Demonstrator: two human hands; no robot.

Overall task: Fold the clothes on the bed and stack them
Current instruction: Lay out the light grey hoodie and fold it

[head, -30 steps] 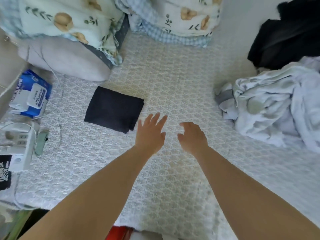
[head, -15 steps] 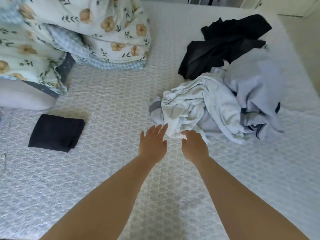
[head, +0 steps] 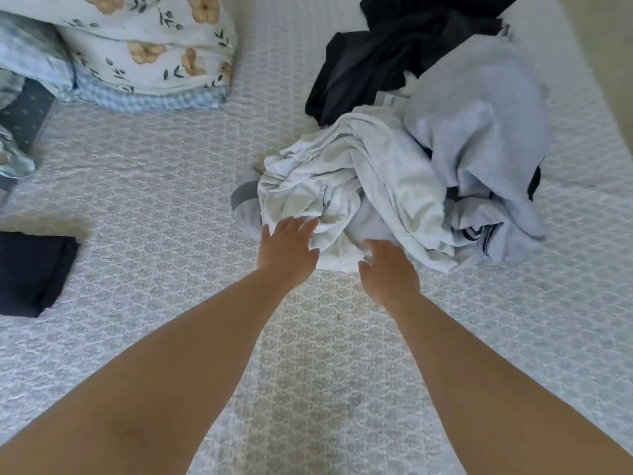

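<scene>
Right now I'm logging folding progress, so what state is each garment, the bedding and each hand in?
dark folded garment: folded flat, lying alone on the bed
white garment: crumpled, unfolded
pale blue garment: crumpled in the heap
black garment: unfolded, bunched behind the heap
floral bedding: bundled
left hand: open, fingers on white garment
right hand: fingers curled at white garment's edge; grip unclear

Both bare arms extend over the bed with its white patterned quilted cover (head: pixel 164 186). The left hand (head: pixel 286 248) lies with straight fingers (head: pixel 301 226) on the near edge of the crumpled white cotton garment (head: pixel 346 186); the right hand (head: pixel 388 272) reaches the same edge, its fingertips hidden. A crumpled pale blue garment (head: pixel 479 118) and a crumpled black garment (head: pixel 376 60) lie behind, a folded dark navy cloth (head: pixel 30 269) far left, and floral-print bedding (head: pixel 147 46) at the upper left.
</scene>
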